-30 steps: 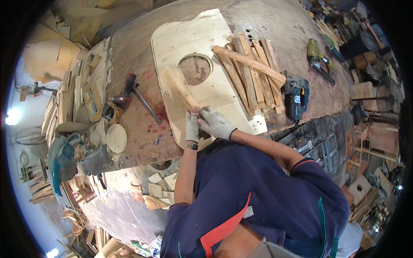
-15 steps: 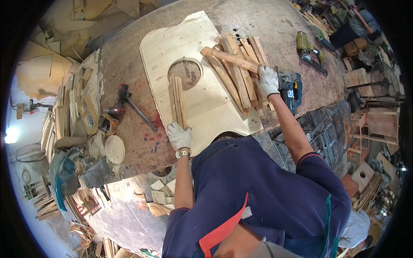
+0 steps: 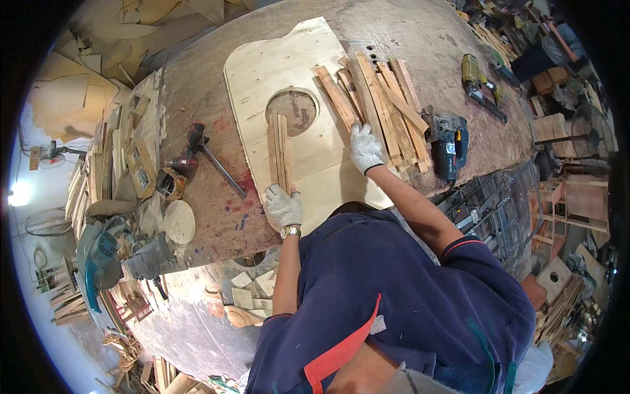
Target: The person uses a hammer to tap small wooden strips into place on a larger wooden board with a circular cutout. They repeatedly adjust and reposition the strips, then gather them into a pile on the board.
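My left hand (image 3: 284, 206), in a white knit glove, is closed around the near ends of a few narrow wooden strips (image 3: 279, 154) laid side by side. They rest on a pale plywood panel (image 3: 249, 85) and reach partly over its round cutout. To the right, my gloved right hand (image 3: 366, 150) has its fingers around the near end of another wooden strip (image 3: 333, 93). That strip lies at the left edge of a loose pile of strips (image 3: 379, 108), which slants across the panel's right side.
A jigsaw (image 3: 449, 148) lies just right of the pile, with a nail gun (image 3: 482, 88) farther out. On the left are a red and black drill (image 3: 190, 146), a hammer-like tool with a metal handle (image 3: 224, 171) and a round wooden disc (image 3: 180, 222). A person (image 3: 551, 52) is at the far right.
My right hand has moved left from the pile's right side to the strip at its left edge. One strip now lies diagonally over the pile's right part. My left hand keeps its strips.
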Action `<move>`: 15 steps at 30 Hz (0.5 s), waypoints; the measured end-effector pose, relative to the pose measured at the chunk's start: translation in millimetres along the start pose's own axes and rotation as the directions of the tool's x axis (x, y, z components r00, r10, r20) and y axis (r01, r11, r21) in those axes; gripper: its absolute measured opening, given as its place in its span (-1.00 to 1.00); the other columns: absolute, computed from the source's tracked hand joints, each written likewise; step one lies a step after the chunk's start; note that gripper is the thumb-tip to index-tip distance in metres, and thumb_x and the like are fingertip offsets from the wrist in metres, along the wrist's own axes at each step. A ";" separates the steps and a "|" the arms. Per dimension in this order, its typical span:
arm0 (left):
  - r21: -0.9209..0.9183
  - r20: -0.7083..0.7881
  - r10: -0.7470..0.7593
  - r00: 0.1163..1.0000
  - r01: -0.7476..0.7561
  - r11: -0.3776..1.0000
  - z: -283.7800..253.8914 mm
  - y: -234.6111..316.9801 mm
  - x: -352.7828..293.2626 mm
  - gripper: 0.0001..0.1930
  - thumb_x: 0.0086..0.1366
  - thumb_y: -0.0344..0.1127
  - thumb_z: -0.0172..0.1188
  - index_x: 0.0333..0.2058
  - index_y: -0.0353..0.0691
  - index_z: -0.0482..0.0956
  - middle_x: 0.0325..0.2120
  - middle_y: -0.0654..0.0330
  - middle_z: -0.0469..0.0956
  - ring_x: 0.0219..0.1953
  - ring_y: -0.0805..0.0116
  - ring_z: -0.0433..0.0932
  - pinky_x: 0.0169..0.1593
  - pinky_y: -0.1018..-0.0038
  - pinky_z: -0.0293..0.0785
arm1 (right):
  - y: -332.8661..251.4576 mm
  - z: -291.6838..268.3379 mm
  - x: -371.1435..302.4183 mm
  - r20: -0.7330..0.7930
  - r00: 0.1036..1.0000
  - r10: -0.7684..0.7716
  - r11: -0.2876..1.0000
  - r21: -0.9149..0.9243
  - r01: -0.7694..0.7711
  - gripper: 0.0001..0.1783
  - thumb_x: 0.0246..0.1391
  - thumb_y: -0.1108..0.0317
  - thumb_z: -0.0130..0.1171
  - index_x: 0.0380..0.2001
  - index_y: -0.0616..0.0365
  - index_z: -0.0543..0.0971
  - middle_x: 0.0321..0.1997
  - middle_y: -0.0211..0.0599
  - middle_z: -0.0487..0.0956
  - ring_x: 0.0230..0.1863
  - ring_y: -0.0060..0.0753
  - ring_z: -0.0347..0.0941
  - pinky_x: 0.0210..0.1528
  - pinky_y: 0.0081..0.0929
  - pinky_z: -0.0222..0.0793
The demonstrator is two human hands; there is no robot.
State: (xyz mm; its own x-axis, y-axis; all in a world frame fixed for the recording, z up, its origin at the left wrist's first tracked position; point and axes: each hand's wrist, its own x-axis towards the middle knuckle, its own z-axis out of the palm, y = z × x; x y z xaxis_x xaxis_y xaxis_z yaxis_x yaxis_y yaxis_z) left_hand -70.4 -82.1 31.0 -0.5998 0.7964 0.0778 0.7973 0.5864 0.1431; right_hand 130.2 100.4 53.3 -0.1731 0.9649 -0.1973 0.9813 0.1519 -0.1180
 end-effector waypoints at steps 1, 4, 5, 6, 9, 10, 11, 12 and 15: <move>0.002 0.010 0.004 1.000 -0.004 1.000 0.6 -0.6 1.1 -0.47 0.24 0.07 0.29 -0.11 -0.30 0.40 -0.17 -0.05 0.47 -0.10 -0.07 0.56 -0.03 0.14 0.52 | -0.6 -0.1 2.6 0.004 1.000 -0.010 1.000 -0.016 0.010 -0.12 0.07 0.27 0.32 0.41 0.25 0.17 0.10 0.21 0.45 -0.12 0.13 0.64 -0.13 -0.09 0.62; -0.014 0.011 0.017 1.000 -0.017 1.000 -3.8 -0.9 -1.4 -0.46 0.25 0.09 0.28 -0.09 -0.30 0.41 -0.16 -0.04 0.48 -0.10 -0.07 0.56 -0.02 0.14 0.52 | 5.0 1.7 9.7 0.033 0.998 -0.045 0.999 -0.021 0.046 -0.12 0.09 0.27 0.31 0.41 0.24 0.16 0.07 0.23 0.47 -0.11 0.18 0.63 -0.13 -0.05 0.62; -0.027 0.006 0.022 1.000 -0.022 0.999 -4.0 0.2 -2.8 -0.46 0.25 0.08 0.28 -0.09 -0.29 0.42 -0.17 -0.04 0.48 -0.10 -0.06 0.56 -0.01 0.14 0.51 | 9.2 1.6 10.0 0.052 0.997 -0.056 0.998 0.005 0.056 -0.13 0.09 0.26 0.30 0.40 0.24 0.16 0.05 0.22 0.48 -0.10 0.18 0.63 -0.13 -0.04 0.61; -0.025 -0.002 0.022 1.000 -0.022 0.999 -3.1 0.5 -2.4 -0.47 0.25 0.08 0.28 -0.09 -0.29 0.42 -0.17 -0.03 0.48 -0.10 -0.06 0.56 -0.01 0.13 0.51 | 11.1 0.8 10.3 0.070 0.995 -0.067 0.997 0.030 0.065 -0.13 0.10 0.26 0.30 0.40 0.24 0.16 0.04 0.21 0.49 -0.10 0.19 0.63 -0.13 -0.02 0.61; -0.035 -0.021 0.018 1.000 -0.019 0.999 -0.8 0.6 -1.6 -0.49 0.23 0.05 0.30 -0.12 -0.28 0.42 -0.19 -0.04 0.47 -0.10 -0.07 0.54 -0.02 0.12 0.50 | 7.4 12.0 1.7 0.123 0.992 -0.016 0.999 -0.036 0.021 -0.12 0.09 0.25 0.29 0.41 0.23 0.15 0.04 0.21 0.51 -0.08 0.21 0.62 -0.09 -0.05 0.60; -0.053 -0.028 0.015 0.999 -0.017 0.998 0.1 0.9 -2.7 -0.50 0.21 0.02 0.32 -0.14 -0.29 0.41 -0.20 -0.05 0.46 -0.10 -0.08 0.53 -0.02 0.11 0.50 | 7.5 11.6 -3.1 0.136 0.991 -0.011 0.999 -0.046 0.017 -0.12 0.10 0.26 0.28 0.42 0.22 0.14 0.07 0.22 0.50 -0.08 0.21 0.62 -0.07 -0.07 0.59; -0.071 -0.040 0.009 0.999 -0.011 0.997 0.4 0.7 -2.2 -0.51 0.19 0.00 0.34 -0.16 -0.29 0.41 -0.20 -0.06 0.45 -0.10 -0.09 0.52 -0.03 0.10 0.51 | 8.9 4.1 -3.9 0.197 0.975 -0.103 0.994 0.041 0.097 -0.17 0.14 0.28 0.21 0.42 0.20 0.15 0.09 0.20 0.51 -0.08 0.19 0.62 -0.05 -0.10 0.59; -0.068 -0.036 0.003 0.999 -0.005 0.998 1.0 -0.3 -2.3 -0.50 0.19 0.00 0.35 -0.16 -0.29 0.41 -0.20 -0.06 0.45 -0.10 -0.09 0.52 -0.03 0.10 0.51 | 12.7 -8.6 -4.7 0.250 0.948 -0.199 0.976 0.132 0.171 -0.22 0.18 0.29 0.13 0.43 0.18 0.16 0.10 0.18 0.52 -0.08 0.17 0.63 -0.03 -0.13 0.59; -0.073 -0.031 -0.009 0.999 0.007 0.997 4.3 -2.4 -2.8 -0.49 0.18 0.00 0.35 -0.14 -0.29 0.41 -0.20 -0.05 0.45 -0.09 -0.09 0.52 -0.04 0.10 0.51 | 13.3 -38.4 -17.7 0.311 0.913 -0.262 0.801 0.598 0.027 -0.26 0.21 0.28 0.05 0.41 0.28 0.15 0.13 0.16 0.54 -0.06 0.10 0.62 0.04 -0.24 0.58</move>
State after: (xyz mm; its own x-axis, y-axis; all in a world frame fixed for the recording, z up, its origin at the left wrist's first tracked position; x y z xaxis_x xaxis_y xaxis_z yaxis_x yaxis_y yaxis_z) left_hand -70.4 -85.1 26.1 -0.6087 0.7862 0.1070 0.7861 0.5794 0.2151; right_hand 149.6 93.6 92.6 -0.4418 0.7748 -0.4522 0.7316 0.0194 -0.6815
